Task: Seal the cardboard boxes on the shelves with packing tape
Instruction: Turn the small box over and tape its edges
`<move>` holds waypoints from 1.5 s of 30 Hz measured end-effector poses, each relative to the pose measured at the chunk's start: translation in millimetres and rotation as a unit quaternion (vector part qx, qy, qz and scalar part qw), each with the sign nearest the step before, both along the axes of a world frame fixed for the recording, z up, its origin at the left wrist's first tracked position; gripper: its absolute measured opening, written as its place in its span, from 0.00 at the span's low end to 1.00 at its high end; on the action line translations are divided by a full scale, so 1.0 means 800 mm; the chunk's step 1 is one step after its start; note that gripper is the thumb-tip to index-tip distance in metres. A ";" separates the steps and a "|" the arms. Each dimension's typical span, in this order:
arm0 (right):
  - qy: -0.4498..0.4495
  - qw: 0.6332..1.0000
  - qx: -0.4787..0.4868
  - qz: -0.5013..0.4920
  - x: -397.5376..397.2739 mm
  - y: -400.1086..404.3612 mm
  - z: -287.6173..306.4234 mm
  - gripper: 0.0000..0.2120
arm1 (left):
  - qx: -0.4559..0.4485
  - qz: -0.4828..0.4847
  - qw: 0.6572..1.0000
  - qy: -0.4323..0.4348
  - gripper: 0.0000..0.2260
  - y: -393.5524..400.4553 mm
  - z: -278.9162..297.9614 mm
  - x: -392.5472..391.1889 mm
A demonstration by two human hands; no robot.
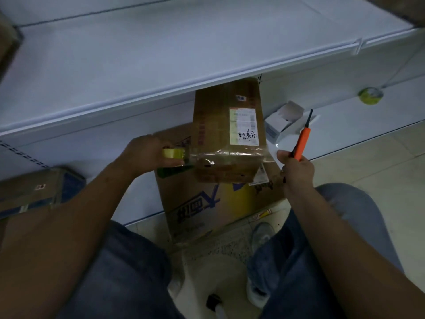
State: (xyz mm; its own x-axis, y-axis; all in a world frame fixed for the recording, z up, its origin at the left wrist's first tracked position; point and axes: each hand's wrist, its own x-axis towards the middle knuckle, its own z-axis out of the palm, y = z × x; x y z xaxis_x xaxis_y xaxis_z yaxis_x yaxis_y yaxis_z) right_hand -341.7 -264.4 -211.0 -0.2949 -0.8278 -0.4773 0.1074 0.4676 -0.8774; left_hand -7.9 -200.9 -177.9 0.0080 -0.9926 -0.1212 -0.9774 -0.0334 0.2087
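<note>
The left hand (143, 155) has its grip closed around a roll of packing tape (174, 153), from which a clear strip (232, 155) stretches across the small cardboard box (226, 132) (resting on a larger box (207, 203) under the shelf (161, 72)) to the right hand (296, 168), whose grip pinches the strip's end and an orange cutter (303, 140).

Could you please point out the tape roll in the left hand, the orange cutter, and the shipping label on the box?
tape roll (174, 153), head view, on its yellowish outer rim.
orange cutter (302, 143), head view, mid orange handle.
shipping label (243, 125), head view, centre of the white sticker.
</note>
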 end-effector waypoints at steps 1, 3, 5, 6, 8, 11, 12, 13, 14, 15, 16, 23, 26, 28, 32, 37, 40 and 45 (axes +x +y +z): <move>-0.010 1.000 0.011 0.002 0.003 -0.007 -0.007 0.05 | 0.000 0.002 1.000 0.017 0.24 -0.006 -0.006 0.001; -0.035 0.998 0.045 0.023 0.010 -0.019 -0.018 0.04 | -0.007 0.003 0.998 0.059 0.31 -0.017 -0.022 0.006; -0.082 0.992 0.088 0.049 0.015 -0.030 -0.030 0.04 | -0.011 -0.012 0.996 0.088 0.32 -0.025 -0.037 0.007; -0.116 0.987 0.102 0.049 0.017 -0.036 -0.036 0.04 | -0.014 -0.021 0.996 0.083 0.30 -0.030 -0.042 0.006; -0.123 0.986 0.100 0.048 0.018 -0.044 -0.037 0.05 | -0.027 -0.039 0.997 0.068 0.28 -0.038 -0.051 0.002; -0.002 0.993 0.084 0.087 0.012 -0.050 -0.039 0.20 | 0.004 -0.032 0.998 0.045 0.29 -0.042 -0.054 -0.008; 0.036 0.992 0.089 0.075 0.011 -0.048 -0.039 0.28 | 0.016 -0.022 0.998 0.051 0.29 -0.042 -0.055 -0.013; 0.065 0.994 0.079 0.045 0.012 -0.046 -0.041 0.28 | 0.017 -0.013 0.997 0.070 0.31 -0.040 -0.055 -0.019; 0.085 0.995 0.052 0.006 0.014 -0.042 -0.042 0.24 | 0.001 -0.007 0.996 0.094 0.33 -0.038 -0.052 -0.027; 0.113 0.993 0.015 -0.035 0.018 -0.039 -0.042 0.19 | -0.036 -0.012 0.993 0.110 0.35 -0.037 -0.051 -0.035; 0.143 0.987 -0.021 -0.064 0.021 -0.036 -0.040 0.16 | -0.085 -0.031 0.991 0.100 0.35 -0.035 -0.051 -0.043; 0.225 0.966 -0.127 -0.007 0.042 -0.038 -0.029 0.15 | -0.099 -0.240 0.966 0.002 0.30 -0.048 -0.083 -0.078; 0.230 0.966 -0.118 -0.009 0.040 -0.050 -0.028 0.12 | -0.111 -0.233 0.966 0.003 0.24 -0.059 -0.091 -0.087; 0.243 0.965 -0.100 0.004 0.036 -0.062 -0.029 0.13 | -0.134 -0.224 0.965 0.003 0.25 -0.063 -0.097 -0.093; 0.358 0.930 -0.069 0.047 0.036 -0.075 -0.026 0.18 | -0.134 -0.201 0.970 0.017 0.37 -0.060 -0.106 -0.101; 0.334 0.938 -0.035 0.082 0.024 -0.098 -0.028 0.21 | -0.142 -0.211 0.965 0.063 0.31 -0.062 -0.101 -0.100; 0.314 0.942 -0.023 0.113 0.015 -0.108 -0.020 0.21 | -0.098 -0.034 0.988 0.113 0.40 -0.048 -0.093 -0.109; 0.328 0.932 -0.039 0.148 0.007 -0.106 -0.015 0.23 | 0.034 0.243 0.910 0.334 0.25 -0.023 -0.088 -0.101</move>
